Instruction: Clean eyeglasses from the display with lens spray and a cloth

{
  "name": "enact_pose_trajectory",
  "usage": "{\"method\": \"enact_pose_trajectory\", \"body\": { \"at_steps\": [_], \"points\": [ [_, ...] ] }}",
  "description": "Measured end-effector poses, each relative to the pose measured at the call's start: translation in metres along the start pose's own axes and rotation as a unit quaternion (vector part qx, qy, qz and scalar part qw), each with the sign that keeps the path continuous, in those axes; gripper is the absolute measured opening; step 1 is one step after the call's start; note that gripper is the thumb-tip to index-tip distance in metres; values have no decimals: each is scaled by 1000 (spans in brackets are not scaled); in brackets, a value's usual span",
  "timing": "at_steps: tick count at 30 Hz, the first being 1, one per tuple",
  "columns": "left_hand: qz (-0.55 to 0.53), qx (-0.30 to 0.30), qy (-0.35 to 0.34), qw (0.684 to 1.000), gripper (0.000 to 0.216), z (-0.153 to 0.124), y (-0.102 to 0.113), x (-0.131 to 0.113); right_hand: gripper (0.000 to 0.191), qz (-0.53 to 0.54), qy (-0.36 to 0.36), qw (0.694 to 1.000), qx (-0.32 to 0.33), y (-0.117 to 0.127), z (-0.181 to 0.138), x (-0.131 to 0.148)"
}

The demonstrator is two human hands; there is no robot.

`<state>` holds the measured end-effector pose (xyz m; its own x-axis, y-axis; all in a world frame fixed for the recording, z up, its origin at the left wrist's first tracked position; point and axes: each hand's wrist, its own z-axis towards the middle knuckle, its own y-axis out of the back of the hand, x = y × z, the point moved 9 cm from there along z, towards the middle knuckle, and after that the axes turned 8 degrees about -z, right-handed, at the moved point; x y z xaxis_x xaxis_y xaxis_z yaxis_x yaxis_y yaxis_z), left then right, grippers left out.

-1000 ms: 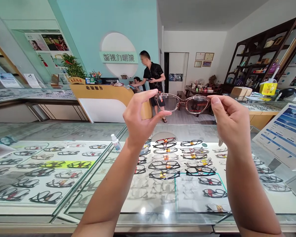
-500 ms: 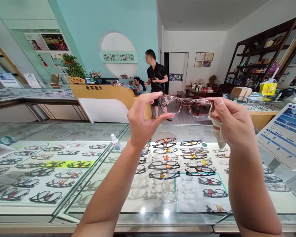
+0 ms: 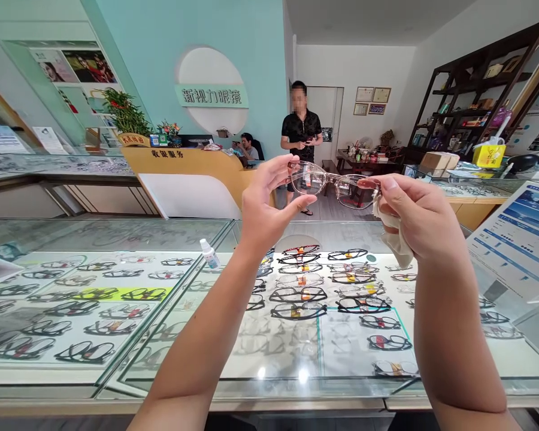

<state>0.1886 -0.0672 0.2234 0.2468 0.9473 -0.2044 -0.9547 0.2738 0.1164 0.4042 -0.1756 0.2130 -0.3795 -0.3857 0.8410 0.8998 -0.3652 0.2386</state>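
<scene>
A pair of clear-framed eyeglasses (image 3: 309, 179) is held up at chest-to-eye height between both hands, above the glass counter. My left hand (image 3: 269, 197) grips its left end, the fingertips at the upper rim and the thumb stretched below the lens. My right hand (image 3: 415, 212) pinches the right end between thumb and fingers. A pale cloth (image 3: 397, 242) hangs from the right palm, partly hidden by the fingers. Below the hands, several eyeglass frames (image 3: 299, 294) lie in rows inside the lit display case.
A small white spray bottle (image 3: 210, 254) stands on the glass counter (image 3: 197, 392). To the right leans a printed blue-and-white sign (image 3: 516, 245). Beyond are a yellow cashier desk (image 3: 184, 170), a standing person (image 3: 302, 126) and a seated person (image 3: 248, 148). A dark shelf (image 3: 471, 99) lines the right wall.
The eyeglasses have tilted, their right side now lower, and both hands have shifted slightly. The standing person has moved right and turned to face this way.
</scene>
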Motion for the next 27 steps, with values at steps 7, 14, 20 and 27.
{"method": "enact_pose_trajectory", "body": {
  "at_steps": [7, 14, 20, 27],
  "points": [
    [0, -17, 13, 1000, 74, -2, 1, 4, 49, -9, -11, 1000, 28, -3, 2, -3],
    [-52, 9, 43, 998, 70, 1, 2, 5, 45, -128, -17, 987, 91, -7, 9, -13],
    [-84, 110, 107, 985, 71, -2, -17, 3, 35, -172, 19, 980, 101, -18, 14, -9],
    [-98, 165, 126, 973, 69, -9, -32, 0, 34, -155, 17, 972, 178, -35, 10, -14]
  ]
}}
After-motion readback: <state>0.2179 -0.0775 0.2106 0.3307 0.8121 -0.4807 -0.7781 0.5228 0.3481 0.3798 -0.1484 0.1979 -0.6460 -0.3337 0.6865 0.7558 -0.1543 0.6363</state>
